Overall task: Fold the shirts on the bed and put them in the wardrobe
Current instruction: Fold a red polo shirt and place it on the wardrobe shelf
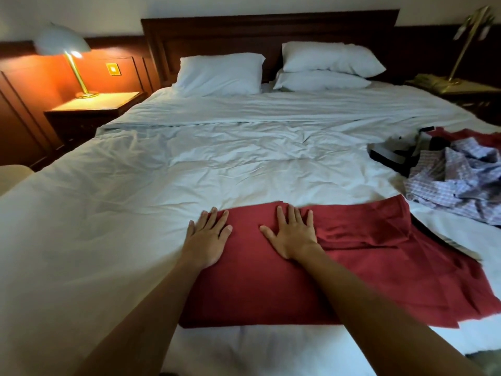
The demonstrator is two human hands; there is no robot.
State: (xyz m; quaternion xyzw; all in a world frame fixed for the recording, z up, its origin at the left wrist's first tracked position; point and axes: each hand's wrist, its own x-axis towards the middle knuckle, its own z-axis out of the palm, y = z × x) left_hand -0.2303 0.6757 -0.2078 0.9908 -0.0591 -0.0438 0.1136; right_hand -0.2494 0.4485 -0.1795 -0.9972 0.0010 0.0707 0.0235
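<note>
- Red shirt (257, 289) lies flat on the bed (189, 164), at the near end and a little right of the bed's middle. Its left part is smooth, and its right part is creased and spreads toward the bed's right edge.
- Left of the bed, a lit lamp (63, 43) stands on a wooden nightstand (92, 109).
- Left hand (207, 240) lies palm down at the near end of the bed, across the red shirt's left edge. Its fingers are straight and spread and grasp nothing, with part of the hand on the white sheet.
- Right hand (294, 234) lies palm down on the red shirt, nearer the bed's middle. Its fingers are also straight and spread, pressing the cloth and gripping nothing.
- At the head of the bed, against the dark headboard (271, 28), one white pillow (219, 73) lies on the left. Two stacked pillows (325, 66) lie on the right.
- On the bed's right side, a checked shirt (450, 180) lies crumpled in a heap. Just beyond it are a dark item with pale bands (390, 156), which I cannot identify, and a piece of another red cloth (461, 135).
- Right of the bed stands an unlit brass lamp (466, 42).
</note>
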